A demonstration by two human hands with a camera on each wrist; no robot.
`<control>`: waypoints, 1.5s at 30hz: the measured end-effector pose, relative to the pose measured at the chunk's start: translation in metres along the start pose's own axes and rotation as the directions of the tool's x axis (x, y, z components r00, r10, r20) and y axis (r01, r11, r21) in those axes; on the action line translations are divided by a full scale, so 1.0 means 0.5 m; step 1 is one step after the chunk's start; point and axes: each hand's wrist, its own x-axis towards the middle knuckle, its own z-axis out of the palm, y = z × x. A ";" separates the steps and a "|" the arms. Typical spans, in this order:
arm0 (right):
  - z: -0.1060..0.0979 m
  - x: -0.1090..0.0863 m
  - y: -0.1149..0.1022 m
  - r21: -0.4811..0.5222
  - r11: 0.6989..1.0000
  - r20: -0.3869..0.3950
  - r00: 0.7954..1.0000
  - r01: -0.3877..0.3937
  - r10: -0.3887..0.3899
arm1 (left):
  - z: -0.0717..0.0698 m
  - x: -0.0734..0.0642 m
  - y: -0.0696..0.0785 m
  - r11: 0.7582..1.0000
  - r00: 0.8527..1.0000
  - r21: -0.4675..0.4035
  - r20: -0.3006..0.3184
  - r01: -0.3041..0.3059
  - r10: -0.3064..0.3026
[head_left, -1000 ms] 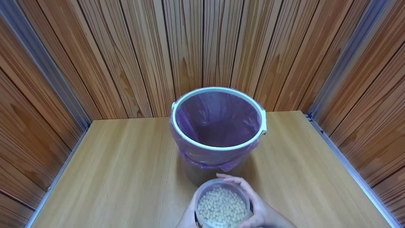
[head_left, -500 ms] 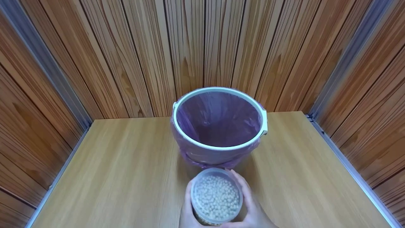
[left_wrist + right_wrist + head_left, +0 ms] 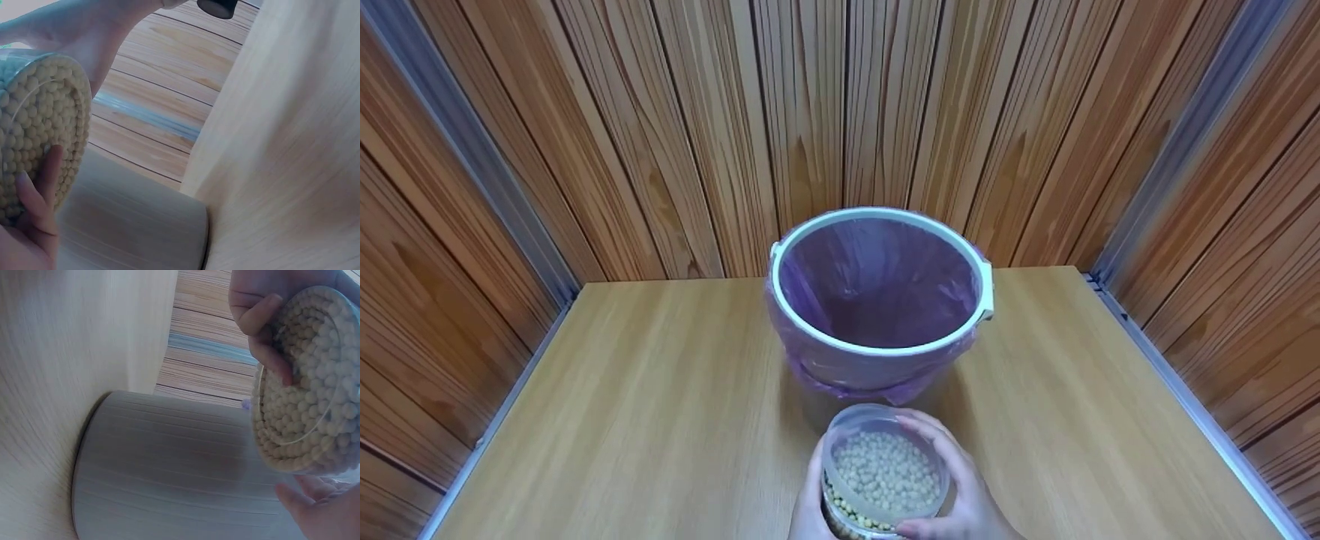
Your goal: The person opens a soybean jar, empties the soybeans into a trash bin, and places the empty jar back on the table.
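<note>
A clear round tub (image 3: pixel 39 118) packed with pale round beads or beans is held between both hands in front of the bin. My left hand (image 3: pixel 810 499) grips it from the left, with fingers (image 3: pixel 270 357) curled under its base. My right hand (image 3: pixel 964 487) grips the translucent lid (image 3: pixel 885 469) from the right, fingers at the far edge and thumb at the near edge. The lid sits tilted and off-centre, and yellowish beads show beside its lower left edge. The tub is off the table in both wrist views.
A bin (image 3: pixel 169 461) stands just beyond the hands, with a white rim ring (image 3: pixel 877 350) and a purple bag (image 3: pixel 877 285) lining it. Its mouth faces up. Wooden panel walls (image 3: pixel 802 112) enclose the light wood table (image 3: pixel 660 420) at the back and sides.
The tub first moved up and left towards the bin, then slightly back down and right. The lid has shifted from flat to tilted, exposing beads at the lower left.
</note>
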 end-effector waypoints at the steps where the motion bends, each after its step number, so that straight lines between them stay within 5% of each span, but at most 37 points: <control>1: -0.001 0.000 -0.001 0.001 1.000 0.000 1.000 -0.003 0.003 | -0.002 0.002 -0.001 1.000 1.000 0.014 0.005 -0.026 0.026; 9: -0.019 -0.004 0.001 -0.018 1.000 -0.059 0.998 -0.021 0.020 | -0.020 0.013 -0.003 0.965 0.973 0.120 0.032 -0.232 0.229; 13: -0.033 -0.009 0.006 -0.018 1.000 -0.091 0.996 -0.003 0.001 | -0.024 0.009 0.015 0.969 0.979 0.141 -0.014 -0.201 0.205; 20: -0.058 -0.030 0.005 0.009 0.988 -0.143 0.978 -0.153 0.153 | -0.029 0.004 0.055 0.996 0.990 0.078 -0.131 -0.044 0.054; 25: -0.071 -0.048 0.015 0.037 0.978 -0.235 0.949 -0.206 0.209 | -0.042 0.004 0.075 0.993 0.980 0.106 -0.184 -0.059 0.078; 31: -0.090 -0.074 0.038 -0.033 0.958 -0.361 0.897 -0.285 0.255 | -0.060 0.002 0.099 0.961 0.944 0.225 -0.252 -0.159 0.215; 36: -0.108 -0.093 0.058 -0.085 0.912 -0.417 0.846 -0.400 0.332 | -0.083 0.008 0.126 0.921 0.906 0.240 -0.222 -0.308 0.361; 41: -0.129 -0.109 0.087 -0.173 0.832 -0.426 0.802 -0.527 0.420 | -0.102 0.015 0.165 0.910 0.893 0.243 -0.224 -0.337 0.390; 45: -0.146 -0.122 0.111 -0.246 0.764 -0.400 0.780 -0.597 0.481 | -0.110 0.021 0.199 0.916 0.896 0.262 -0.249 -0.303 0.368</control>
